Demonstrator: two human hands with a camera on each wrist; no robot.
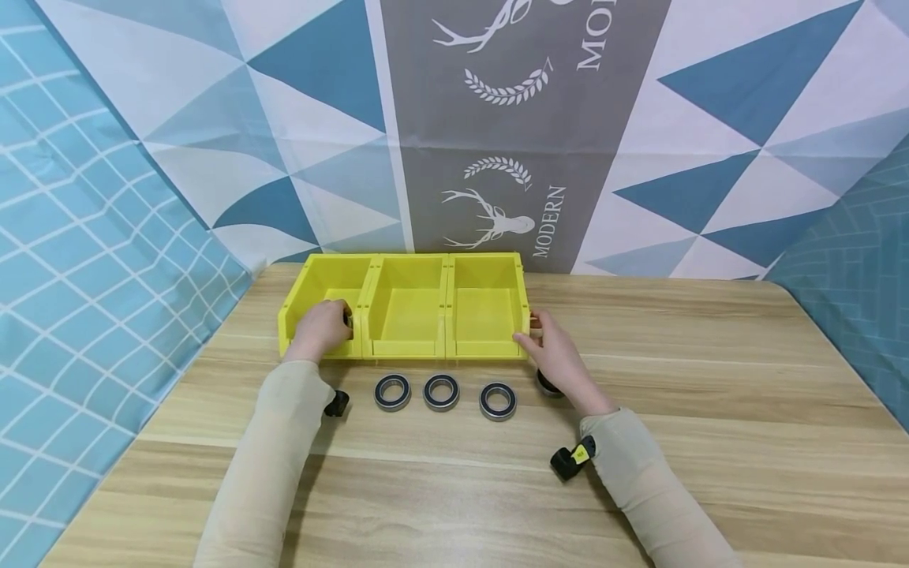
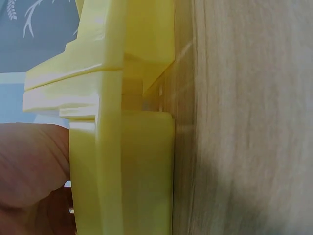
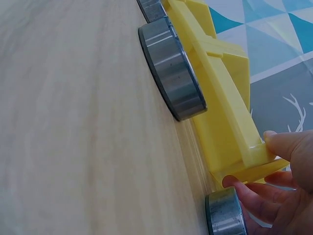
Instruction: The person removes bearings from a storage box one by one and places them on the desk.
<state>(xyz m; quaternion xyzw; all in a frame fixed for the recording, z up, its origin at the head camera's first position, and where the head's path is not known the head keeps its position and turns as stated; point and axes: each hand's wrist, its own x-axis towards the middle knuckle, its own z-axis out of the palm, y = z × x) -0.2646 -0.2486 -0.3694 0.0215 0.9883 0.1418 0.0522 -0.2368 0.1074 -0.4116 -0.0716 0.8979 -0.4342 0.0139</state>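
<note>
My left hand [image 1: 323, 323] reaches into the left compartment of the yellow bin row [image 1: 408, 349]. Between its curled fingers a small dark edge shows, apparently a ring bearing [image 1: 347, 319], mostly hidden. In the left wrist view, the bin wall [image 2: 146, 166] covers much of the left hand [image 2: 29, 166]. My right hand [image 1: 557, 355] grips the right bin's front corner, thumb on the rim and fingers along the outer side. A bearing [image 1: 547, 385] lies partly hidden beneath the right hand; the right wrist view shows this bearing [image 3: 225, 213] close to the fingers.
Three more bearings lie flat in front of the bins: a left one [image 1: 392, 392], a middle one [image 1: 441, 392] and a right one [image 1: 497, 401]. All rest on the wooden table [image 1: 440, 489]. A patterned cloth [image 1: 490, 134] hangs behind the bins.
</note>
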